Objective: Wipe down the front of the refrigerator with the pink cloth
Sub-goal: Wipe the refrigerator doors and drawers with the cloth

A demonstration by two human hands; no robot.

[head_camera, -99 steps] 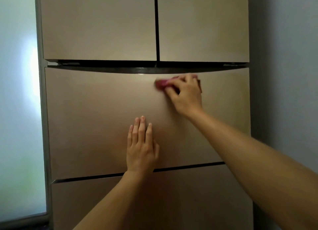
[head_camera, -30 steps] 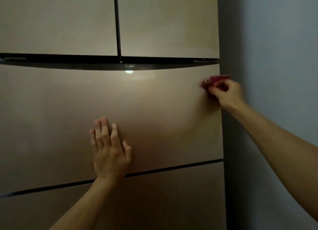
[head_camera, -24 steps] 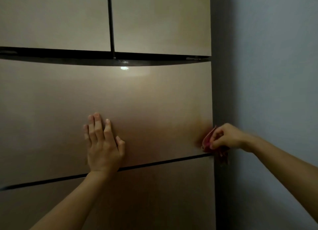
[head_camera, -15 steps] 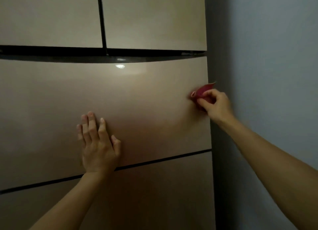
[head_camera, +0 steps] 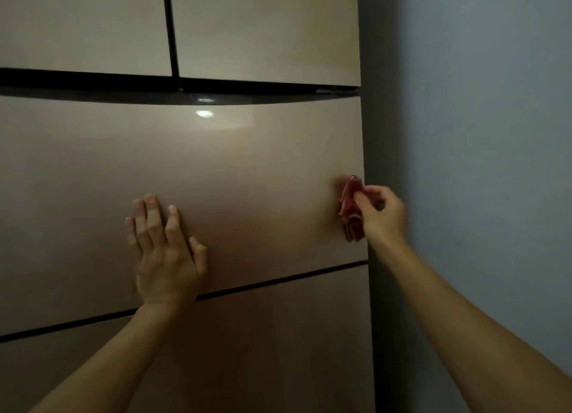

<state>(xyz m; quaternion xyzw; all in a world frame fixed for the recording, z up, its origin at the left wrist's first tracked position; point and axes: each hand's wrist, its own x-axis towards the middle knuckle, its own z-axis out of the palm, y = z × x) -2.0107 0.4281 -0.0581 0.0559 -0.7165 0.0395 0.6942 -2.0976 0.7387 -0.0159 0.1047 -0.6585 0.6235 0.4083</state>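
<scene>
- Head view: my right hand (head_camera: 382, 217) has fingers and thumb curled round the bunched pink cloth (head_camera: 351, 214), holding it against the refrigerator (head_camera: 278, 152) at the right edge of its wide middle drawer (head_camera: 93, 165).
- My left hand (head_camera: 164, 251) lies flat on the same drawer front, fingers straight and slightly spread, left of centre, just above the dark seam beneath; it holds nothing.
- Both upper doors (head_camera: 263, 29), the middle drawer and the lower drawer (head_camera: 263, 344) are closed, so their contents are hidden.
- A grey-blue wall (head_camera: 479, 134) stands just right of the refrigerator.
</scene>
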